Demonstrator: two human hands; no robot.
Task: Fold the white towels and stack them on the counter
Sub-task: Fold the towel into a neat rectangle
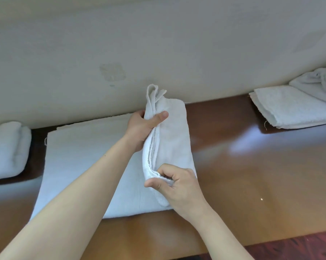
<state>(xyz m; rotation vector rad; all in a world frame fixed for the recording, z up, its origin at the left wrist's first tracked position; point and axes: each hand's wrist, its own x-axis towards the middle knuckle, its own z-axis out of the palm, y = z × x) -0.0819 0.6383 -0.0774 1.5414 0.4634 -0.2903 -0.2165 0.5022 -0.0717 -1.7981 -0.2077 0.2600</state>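
A folded white towel (172,136) stands on edge in the middle of the view, lifted over the wooden counter (243,166). My left hand (143,128) grips its far end, thumb across the top layers. My right hand (177,186) pinches the near end of its open edges. Beneath and to the left, a large flat folded white towel (79,162) lies on the counter. A rolled or folded towel (6,149) sits at the far left.
At the back right lie a flat folded towel (289,107) and, partly on it, a crumpled white towel (318,83). A pale wall (158,44) runs behind the counter. The counter's front edge (271,239) crosses the lower right, with dark floor below.
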